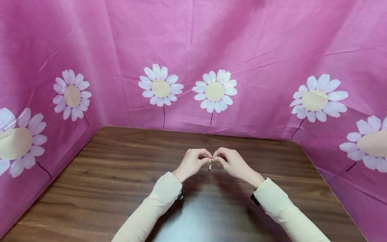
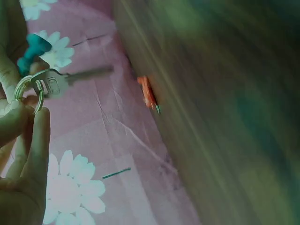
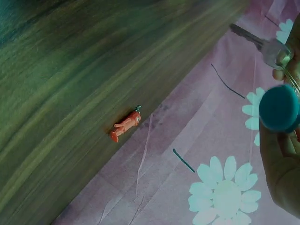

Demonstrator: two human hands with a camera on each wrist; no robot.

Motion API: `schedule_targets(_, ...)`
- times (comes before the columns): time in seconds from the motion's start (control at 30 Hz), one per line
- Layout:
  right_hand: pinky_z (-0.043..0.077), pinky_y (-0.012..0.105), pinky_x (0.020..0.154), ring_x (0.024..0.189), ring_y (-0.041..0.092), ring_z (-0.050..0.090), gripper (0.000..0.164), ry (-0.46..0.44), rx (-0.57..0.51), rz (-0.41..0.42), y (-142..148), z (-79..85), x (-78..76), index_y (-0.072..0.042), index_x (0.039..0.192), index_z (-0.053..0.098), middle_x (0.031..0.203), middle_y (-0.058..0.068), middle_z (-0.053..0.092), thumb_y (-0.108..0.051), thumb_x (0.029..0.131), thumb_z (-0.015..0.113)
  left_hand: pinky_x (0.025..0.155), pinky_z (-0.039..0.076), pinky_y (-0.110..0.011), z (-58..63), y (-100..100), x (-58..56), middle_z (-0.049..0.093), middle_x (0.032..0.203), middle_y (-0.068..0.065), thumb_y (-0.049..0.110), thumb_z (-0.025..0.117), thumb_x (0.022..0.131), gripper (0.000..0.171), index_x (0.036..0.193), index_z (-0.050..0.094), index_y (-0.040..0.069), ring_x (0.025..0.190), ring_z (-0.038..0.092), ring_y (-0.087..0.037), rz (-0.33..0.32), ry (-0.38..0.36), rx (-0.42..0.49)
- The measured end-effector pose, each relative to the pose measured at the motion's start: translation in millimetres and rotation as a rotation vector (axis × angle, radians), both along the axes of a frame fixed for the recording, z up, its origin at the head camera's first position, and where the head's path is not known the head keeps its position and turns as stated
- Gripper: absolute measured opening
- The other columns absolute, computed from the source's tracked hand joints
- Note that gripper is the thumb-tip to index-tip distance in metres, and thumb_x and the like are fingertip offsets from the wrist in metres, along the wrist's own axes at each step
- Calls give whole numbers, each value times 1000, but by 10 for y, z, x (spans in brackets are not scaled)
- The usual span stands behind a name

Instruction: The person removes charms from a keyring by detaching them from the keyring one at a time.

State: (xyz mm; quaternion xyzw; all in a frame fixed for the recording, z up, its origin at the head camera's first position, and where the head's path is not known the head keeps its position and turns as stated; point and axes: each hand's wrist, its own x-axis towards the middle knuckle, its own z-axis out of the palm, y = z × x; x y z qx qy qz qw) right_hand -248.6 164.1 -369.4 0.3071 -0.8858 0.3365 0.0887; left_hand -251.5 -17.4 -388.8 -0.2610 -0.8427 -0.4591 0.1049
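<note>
My left hand and right hand meet fingertip to fingertip above the table. Between them is a metal key ring, with the left thumb and fingers pinching one side of it. My right fingers pinch its other side. A silver key hangs from the ring, its blade pointing away from the hands. At the right hand sits a small teal piece with a narrow waist, its round end facing the right wrist camera. Fingers partly cover the ring.
An orange figure with a green tip lies on the wooden table near its far edge; in the head view the hands hide it. Pink cloth with white daisies stands around the back and sides.
</note>
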Motion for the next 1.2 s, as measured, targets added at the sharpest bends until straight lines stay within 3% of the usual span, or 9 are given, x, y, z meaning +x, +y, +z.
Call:
schedule_targets(0.13,44,22,46,53,7,51,5,-115,-29,-2,26,3,25,-12,90,65,71,0,63,-11,86,61,66,49,-18,-7,13,11,71,83,3,14,69,79,4,83,71,13,73,65,-8,55,174,-112)
schedule_targets(0.27,42,23,43,48,8,48,9,-206,-52,-31,1,19,47,-14,93,68,74,3,67,-16,85,63,65,48,-19,-18,-16,54,70,83,5,15,70,79,5,83,71,16,72,64,-6,91,253,-160)
schedule_targets(0.43,44,23,46,45,6,50,9,-146,-57,-59,-111,61,45,-16,91,68,70,-1,66,-20,87,62,61,47,-19,32,-78,78,68,79,4,13,71,77,5,82,70,15,67,61,-6,129,329,-140)
schedule_targets(0.57,44,22,49,47,6,52,6,-91,-64,-135,-127,87,48,-15,89,67,65,-3,62,-18,86,63,60,47,-19,81,-64,41,67,78,4,11,70,78,5,82,69,15,66,60,-5,127,365,-145)
schedule_targets(0.7,44,22,50,50,6,52,6,-97,-103,-173,-103,93,52,-13,89,67,66,1,64,-16,86,64,60,47,-21,112,-26,2,67,77,4,11,68,80,4,82,69,15,66,61,-6,125,384,-142)
schedule_targets(0.93,46,25,45,49,9,51,8,-196,-187,-189,-24,75,73,-9,89,65,60,4,55,-17,87,62,58,46,-19,123,27,-14,67,75,3,12,68,80,3,82,70,13,63,59,-6,148,401,-89)
schedule_targets(1.2,43,23,43,51,5,49,6,-133,-243,-179,-4,46,77,-6,87,66,63,10,59,-12,86,62,56,47,-22,118,94,20,67,74,2,7,70,77,5,80,71,11,60,57,-7,201,402,34)
